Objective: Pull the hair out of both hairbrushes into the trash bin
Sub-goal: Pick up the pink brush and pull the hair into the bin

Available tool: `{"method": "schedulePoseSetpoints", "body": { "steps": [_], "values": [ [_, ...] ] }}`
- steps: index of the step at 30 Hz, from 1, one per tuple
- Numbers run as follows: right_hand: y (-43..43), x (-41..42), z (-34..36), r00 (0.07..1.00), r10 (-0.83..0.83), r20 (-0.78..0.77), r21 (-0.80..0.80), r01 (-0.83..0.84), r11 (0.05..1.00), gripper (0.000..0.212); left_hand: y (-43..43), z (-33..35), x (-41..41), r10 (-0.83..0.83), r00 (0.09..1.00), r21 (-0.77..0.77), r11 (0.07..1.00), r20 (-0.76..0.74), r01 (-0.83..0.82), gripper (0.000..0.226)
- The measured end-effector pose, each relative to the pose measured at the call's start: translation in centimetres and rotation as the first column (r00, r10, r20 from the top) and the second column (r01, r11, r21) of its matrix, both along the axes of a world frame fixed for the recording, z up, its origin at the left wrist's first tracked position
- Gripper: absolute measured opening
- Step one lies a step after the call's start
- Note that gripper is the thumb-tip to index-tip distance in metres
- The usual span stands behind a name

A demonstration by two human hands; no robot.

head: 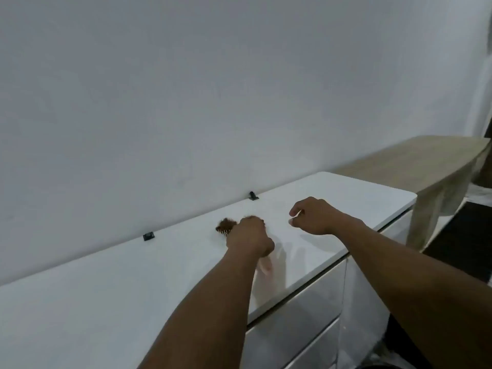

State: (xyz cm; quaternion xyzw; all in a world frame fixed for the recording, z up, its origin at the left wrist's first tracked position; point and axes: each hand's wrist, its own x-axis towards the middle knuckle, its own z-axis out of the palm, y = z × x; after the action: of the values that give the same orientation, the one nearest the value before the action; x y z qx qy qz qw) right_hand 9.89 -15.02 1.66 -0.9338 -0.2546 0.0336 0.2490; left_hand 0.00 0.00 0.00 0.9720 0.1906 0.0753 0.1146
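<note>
Against a bare grey-white wall point(186, 89), a person leans both bare forearms over a glossy white cabinet top point(93, 296), the landmark for everything else. At the top's back edge, to the left, sits a small black clip point(148, 235); a second black clip point(253, 195) sits farther right along the same edge. Just left of the top's middle, the left hand point(250, 237) is clenched around a hairbrush point(265, 265), whose pale pink handle pokes out below the fist toward the top's front edge. A tuft of reddish-brown hair point(226, 225) and a few pale bristles show past the knuckles on the far side of the hand; motion blur hides the rest of the brush head, and whether the brush touches the surface cannot be told. Right of that, apart from the brush, the right hand point(314, 215) hovers above the top with fingers curled and thumb and forefinger drawn close together, pinching nothing that can be made out. Below the top's front edge run white drawer fronts point(292, 326). Beyond the top's right end stands a light wood-grain table point(415, 161), butted against the same wall. At the bottom edge, under the right forearm, a dark curved rim shows, too cropped to identify.
</note>
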Motion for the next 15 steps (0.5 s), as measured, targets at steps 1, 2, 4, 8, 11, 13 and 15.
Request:
{"method": "schedulePoseSetpoints", "body": {
  "steps": [1,2,4,8,11,13,15],
  "values": [
    [0.2,0.4,-0.5,1.000,-0.003,-0.017,-0.001,0.003,1.000,0.035,0.0,-0.2,0.3,0.016,0.999,-0.016,1.000,-0.036,-0.017,0.040],
    [0.3,0.8,-0.7,1.000,-0.009,-0.021,-0.003,0.009,1.000,0.035,0.0,-0.5,0.6,0.028,0.999,-0.024,0.999,-0.038,-0.029,0.040],
    [0.4,1.3,-1.7,0.999,-0.004,-0.046,-0.009,0.004,1.000,0.034,0.2,-1.1,1.1,0.051,0.998,-0.041,0.998,-0.041,-0.052,0.036],
    [0.7,2.0,-2.6,0.999,-0.015,-0.048,-0.002,0.015,1.000,0.032,0.4,-1.8,1.8,0.054,0.998,-0.062,0.997,0.009,-0.053,0.026],
    [0.5,2.1,-2.9,0.998,-0.017,-0.054,-0.016,0.016,1.000,0.031,0.5,-2.0,1.9,0.046,0.998,-0.084,0.996,0.041,-0.043,0.016],
    [0.2,1.9,-2.8,0.999,-0.014,-0.051,-0.025,0.012,1.000,0.031,0.5,-2.1,1.7,0.043,0.997,-0.101,0.994,0.057,-0.037,0.012],
    [-0.3,1.4,-2.5,0.999,-0.023,-0.049,-0.028,0.021,0.999,0.032,0.5,-2.2,1.5,0.037,0.997,-0.112,0.993,0.074,-0.029,0.017]
  ]
}}
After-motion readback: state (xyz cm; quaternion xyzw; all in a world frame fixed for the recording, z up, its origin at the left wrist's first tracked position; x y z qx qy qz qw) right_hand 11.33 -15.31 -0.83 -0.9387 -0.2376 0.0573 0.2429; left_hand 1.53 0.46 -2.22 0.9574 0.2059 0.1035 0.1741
